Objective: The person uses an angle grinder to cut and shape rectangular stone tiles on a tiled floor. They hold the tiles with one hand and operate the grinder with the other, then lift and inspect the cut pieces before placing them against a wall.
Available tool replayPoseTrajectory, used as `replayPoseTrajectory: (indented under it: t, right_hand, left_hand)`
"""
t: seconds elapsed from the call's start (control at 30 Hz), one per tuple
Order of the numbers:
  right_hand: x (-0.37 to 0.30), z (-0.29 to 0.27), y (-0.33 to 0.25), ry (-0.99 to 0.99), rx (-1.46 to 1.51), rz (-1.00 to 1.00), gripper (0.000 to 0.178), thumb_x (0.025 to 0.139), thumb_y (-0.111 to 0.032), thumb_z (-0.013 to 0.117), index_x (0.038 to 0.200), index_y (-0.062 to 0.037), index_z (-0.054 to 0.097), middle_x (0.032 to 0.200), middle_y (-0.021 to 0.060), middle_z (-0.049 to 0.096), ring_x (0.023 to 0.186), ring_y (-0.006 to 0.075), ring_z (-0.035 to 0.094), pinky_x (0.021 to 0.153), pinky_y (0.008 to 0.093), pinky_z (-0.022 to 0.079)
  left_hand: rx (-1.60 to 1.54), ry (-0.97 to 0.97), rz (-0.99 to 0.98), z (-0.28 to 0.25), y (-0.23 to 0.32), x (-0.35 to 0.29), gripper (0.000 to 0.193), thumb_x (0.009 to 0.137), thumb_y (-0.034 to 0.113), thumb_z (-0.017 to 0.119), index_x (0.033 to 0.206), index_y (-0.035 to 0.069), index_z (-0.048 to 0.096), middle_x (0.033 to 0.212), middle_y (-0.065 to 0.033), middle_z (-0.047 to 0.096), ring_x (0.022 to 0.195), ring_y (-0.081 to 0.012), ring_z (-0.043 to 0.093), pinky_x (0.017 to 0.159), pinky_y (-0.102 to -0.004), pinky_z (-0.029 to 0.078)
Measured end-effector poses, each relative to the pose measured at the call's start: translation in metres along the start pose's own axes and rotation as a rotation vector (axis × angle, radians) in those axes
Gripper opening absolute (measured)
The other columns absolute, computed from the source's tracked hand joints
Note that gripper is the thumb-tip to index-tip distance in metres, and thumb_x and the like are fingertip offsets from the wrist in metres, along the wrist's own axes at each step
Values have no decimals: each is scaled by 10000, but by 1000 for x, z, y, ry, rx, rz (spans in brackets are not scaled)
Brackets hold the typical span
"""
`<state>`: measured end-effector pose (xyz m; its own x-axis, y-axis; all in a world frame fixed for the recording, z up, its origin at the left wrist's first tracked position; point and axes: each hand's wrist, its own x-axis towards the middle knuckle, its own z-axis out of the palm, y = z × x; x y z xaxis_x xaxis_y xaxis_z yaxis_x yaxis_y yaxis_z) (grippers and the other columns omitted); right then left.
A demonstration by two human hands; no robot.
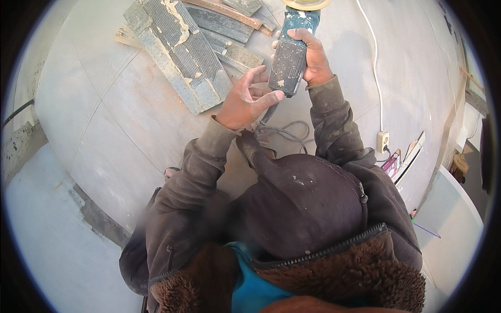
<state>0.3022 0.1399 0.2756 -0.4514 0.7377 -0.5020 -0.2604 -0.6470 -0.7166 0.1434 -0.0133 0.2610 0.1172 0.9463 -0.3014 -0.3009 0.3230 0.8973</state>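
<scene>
An angle grinder (290, 56) with a dusty blue and black body is up in front of me, its yellowish disc (307, 4) cut off by the top edge of the view. My right hand (314, 56) is wrapped round the grinder's body from the right. At its rear end, my left hand (249, 100) has its fingers spread and curved, thumb and fingertips close to the housing; whether they touch it I cannot make out. From the grinder's rear a dark cable (270, 113) runs down to loose loops near my knees.
Left of the grinder lie several stone-like tile strips (182, 52), some mesh-backed with dried adhesive. A white cord (377, 68) crosses the tiled floor (99, 135) to a socket block (383, 141) with a black plug. A purple package (391, 163) is beside it.
</scene>
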Motion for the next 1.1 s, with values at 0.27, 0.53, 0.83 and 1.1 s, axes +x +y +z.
replayPoseTrajectory:
  t: [0.27, 0.53, 0.83, 1.1]
  right_hand:
    - [-19, 5, -12, 19, -171, -7, 314, 841, -191, 700, 1075, -2, 611, 950, 112, 659, 831, 214, 684, 734, 352, 587]
    - [-6, -18, 11, 430, -851, -354, 592, 649, -223, 847, 1106, 25, 563, 977, 135, 676, 880, 244, 677, 783, 357, 542]
    - [-2, -58, 15, 422, -1380, -368, 628, 648, -303, 806, 1170, -57, 559, 1008, 181, 704, 960, 383, 685, 813, 453, 541]
    - [1, -78, 41, 420, -1473, -404, 631, 650, -323, 818, 1170, -52, 584, 1172, 185, 628, 1093, 368, 616, 883, 460, 516]
  left_hand:
    - [168, -60, 165, 36, -6, 38, 690, 895, 318, 760, 1331, -79, 401, 1219, -221, 597, 1149, -299, 615, 949, -383, 496]
    - [583, 251, 169, 61, -19, 53, 801, 810, 301, 820, 1354, -83, 375, 1174, -283, 588, 1172, -371, 573, 977, -416, 467]
    - [840, 1091, -353, -120, 15, 79, 1500, 517, 725, 880, 1588, 75, 54, 1553, -384, 66, 1471, -531, 34, 1129, -703, 137]
    - [705, 1145, -419, -125, 10, 97, 1553, 463, 687, 911, 1608, 130, 21, 1554, -434, 36, 1485, -548, 13, 1119, -736, 99]
